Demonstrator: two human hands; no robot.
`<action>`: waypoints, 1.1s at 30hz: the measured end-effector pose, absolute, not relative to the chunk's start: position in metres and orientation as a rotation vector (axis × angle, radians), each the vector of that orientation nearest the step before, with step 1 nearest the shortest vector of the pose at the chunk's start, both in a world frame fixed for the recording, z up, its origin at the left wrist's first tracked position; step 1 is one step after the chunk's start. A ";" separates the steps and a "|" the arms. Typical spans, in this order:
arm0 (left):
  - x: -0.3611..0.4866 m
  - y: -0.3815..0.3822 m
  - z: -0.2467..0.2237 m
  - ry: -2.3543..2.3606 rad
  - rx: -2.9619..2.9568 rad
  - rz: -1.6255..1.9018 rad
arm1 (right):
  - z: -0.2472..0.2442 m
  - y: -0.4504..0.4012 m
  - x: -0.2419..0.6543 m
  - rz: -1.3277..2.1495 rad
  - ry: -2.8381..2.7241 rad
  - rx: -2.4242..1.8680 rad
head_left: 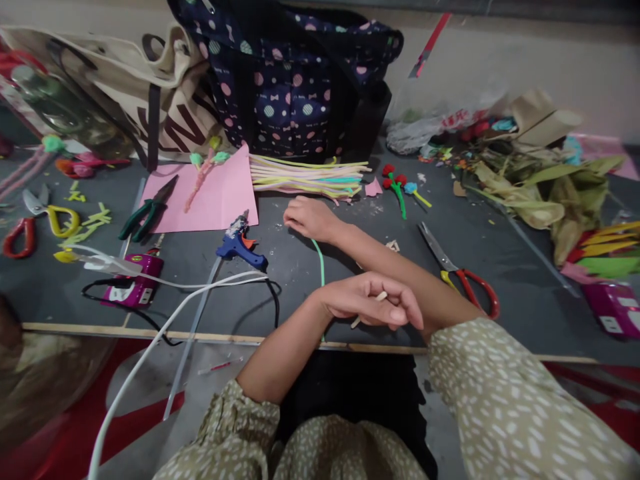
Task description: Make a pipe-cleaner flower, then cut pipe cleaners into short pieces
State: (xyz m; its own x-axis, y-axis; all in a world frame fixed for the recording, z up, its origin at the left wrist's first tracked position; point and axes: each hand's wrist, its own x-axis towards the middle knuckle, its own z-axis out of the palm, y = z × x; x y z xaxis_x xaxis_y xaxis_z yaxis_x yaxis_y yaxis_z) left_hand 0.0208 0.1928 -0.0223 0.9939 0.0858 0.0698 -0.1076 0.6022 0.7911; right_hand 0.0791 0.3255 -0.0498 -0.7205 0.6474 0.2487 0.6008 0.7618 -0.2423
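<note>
My left hand [373,301] is closed loosely around a short cream-coloured stick [381,296], whose ends show on both sides of the fingers. It is held above the table's front edge, in front of my right forearm. My right hand [311,217] reaches across to the left and rests low over the table, fingers curled; whatever lies in them is hidden. A green pipe cleaner [320,259] runs from below the right wrist down behind my left wrist. Left of my right hand lies a blue glue gun [241,250], and a bundle of pale pipe cleaners [307,177] sits just behind it.
Scissors [457,267] with red handles lie at right, green-handled pliers [145,217] on pink paper [220,200] at left. White cables cross by a purple power strip [135,280]. Bags [295,87] stand at the back; red pipe-cleaner flowers [395,180] and dried leaves [530,193] lie right.
</note>
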 end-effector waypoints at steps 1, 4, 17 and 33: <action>0.020 0.193 -0.023 -0.042 0.910 0.126 | -0.050 0.327 0.073 0.193 -2.670 -0.964; 0.018 0.193 -0.023 -0.088 0.883 0.158 | -0.051 0.331 0.057 0.094 -2.767 -1.005; 0.019 0.194 -0.022 -0.083 0.888 0.153 | -0.052 0.330 0.073 0.131 -2.667 -1.086; 0.019 0.195 -0.023 -0.037 0.885 0.142 | -0.054 0.333 0.062 0.143 -2.583 -1.145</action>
